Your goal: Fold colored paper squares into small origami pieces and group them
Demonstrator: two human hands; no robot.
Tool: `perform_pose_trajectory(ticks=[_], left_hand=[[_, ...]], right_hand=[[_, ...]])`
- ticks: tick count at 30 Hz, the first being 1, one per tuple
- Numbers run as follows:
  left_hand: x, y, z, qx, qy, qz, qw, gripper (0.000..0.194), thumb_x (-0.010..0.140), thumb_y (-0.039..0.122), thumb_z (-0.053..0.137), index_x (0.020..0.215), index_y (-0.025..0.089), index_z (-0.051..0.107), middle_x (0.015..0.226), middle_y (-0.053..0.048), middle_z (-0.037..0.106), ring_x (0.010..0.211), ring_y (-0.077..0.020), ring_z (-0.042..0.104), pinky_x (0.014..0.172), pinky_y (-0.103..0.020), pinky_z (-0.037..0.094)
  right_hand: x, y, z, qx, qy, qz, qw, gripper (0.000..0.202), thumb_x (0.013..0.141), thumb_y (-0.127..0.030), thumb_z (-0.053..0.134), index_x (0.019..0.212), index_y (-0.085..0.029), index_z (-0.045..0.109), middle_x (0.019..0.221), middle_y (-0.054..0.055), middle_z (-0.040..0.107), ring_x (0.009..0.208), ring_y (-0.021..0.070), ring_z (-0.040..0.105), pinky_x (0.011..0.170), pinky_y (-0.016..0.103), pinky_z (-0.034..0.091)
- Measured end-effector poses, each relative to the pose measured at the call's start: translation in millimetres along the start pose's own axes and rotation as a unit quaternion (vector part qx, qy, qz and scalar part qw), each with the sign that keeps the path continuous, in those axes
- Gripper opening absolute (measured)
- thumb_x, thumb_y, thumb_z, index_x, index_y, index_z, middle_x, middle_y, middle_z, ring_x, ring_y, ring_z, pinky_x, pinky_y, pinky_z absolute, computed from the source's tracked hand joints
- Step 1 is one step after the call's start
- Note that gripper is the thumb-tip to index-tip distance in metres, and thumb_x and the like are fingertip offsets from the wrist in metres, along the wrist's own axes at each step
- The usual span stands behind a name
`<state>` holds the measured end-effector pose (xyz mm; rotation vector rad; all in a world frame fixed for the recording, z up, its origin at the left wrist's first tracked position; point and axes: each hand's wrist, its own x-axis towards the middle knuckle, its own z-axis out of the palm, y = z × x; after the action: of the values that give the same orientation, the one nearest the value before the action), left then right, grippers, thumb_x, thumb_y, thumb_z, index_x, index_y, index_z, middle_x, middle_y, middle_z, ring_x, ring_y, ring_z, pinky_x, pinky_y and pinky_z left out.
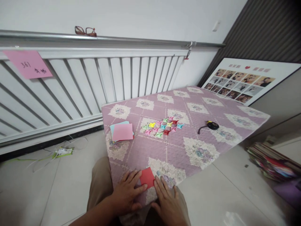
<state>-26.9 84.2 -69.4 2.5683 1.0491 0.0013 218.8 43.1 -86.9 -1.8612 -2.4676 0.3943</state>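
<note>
A red square of paper (147, 178) lies flat near the front edge of the cloth-covered table (150, 150). On its left side rests my left hand (128, 191), fingers stretched out and touching the paper. My right hand (168, 196) lies flat at the paper's right edge, its fingers extended. Farther back on the cloth sits a group of small folded paper pieces (163, 126) in pink, red, yellow, green and blue. To their left is a stack of coloured paper sheets (122, 131), with a pink one on top.
A black object with a short strap (212, 125) lies on the table's right part. Behind the table stands a white radiator (127, 75), with glasses (86, 31) on the pipe above. A power strip (64, 152) with cords is on the floor at left. A photo board (246, 78) leans at right.
</note>
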Motion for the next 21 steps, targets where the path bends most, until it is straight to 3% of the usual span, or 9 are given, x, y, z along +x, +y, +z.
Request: perform_pose_trajectory(ticks=[5,9,11,21], left_hand=[[0,1,0.3,-0.010,0.017,0.004,1.000,0.082,0.074,0.051,0.069,0.143,0.041,0.025,0.157,-0.007,-0.001,0.140,-0.0373,0.014,0.108,-0.058,0.016],[-2,-1,1.0,-0.014,0.057,0.024,0.998,0.066,0.084,0.058,0.054,0.142,0.037,0.031,0.157,-0.008,0.005,0.139,-0.0371,0.016,0.108,-0.059,0.016],[-2,-3,2.2,-0.019,0.069,0.035,0.997,0.061,0.087,0.058,0.049,0.141,0.034,0.034,0.157,-0.007,0.008,0.139,-0.0360,0.017,0.109,-0.057,0.016],[-2,-6,9.5,-0.040,0.074,0.013,0.996,0.073,0.078,0.063,0.057,0.142,0.041,0.030,0.157,-0.005,-0.002,0.139,-0.0394,0.011,0.107,-0.061,0.013]], right_hand=[[3,-9,-21,-0.004,0.035,0.031,0.999,0.057,0.085,-0.035,0.051,0.141,-0.029,0.038,0.147,0.006,0.036,0.136,0.0315,0.032,0.106,0.061,0.023],[18,-42,-22,0.021,-0.036,-0.045,0.998,0.070,0.080,-0.031,0.055,0.145,-0.026,0.030,0.150,0.004,0.028,0.139,0.0284,0.026,0.112,0.056,0.016],[26,-51,-17,0.026,-0.066,-0.043,0.997,0.070,0.080,-0.031,0.054,0.145,-0.025,0.029,0.151,0.004,0.027,0.139,0.0283,0.025,0.112,0.056,0.016],[45,-29,-11,-0.009,-0.043,-0.015,0.999,0.070,0.083,-0.037,0.050,0.147,-0.024,0.024,0.153,0.006,0.023,0.141,0.0264,0.019,0.110,0.054,0.016]])
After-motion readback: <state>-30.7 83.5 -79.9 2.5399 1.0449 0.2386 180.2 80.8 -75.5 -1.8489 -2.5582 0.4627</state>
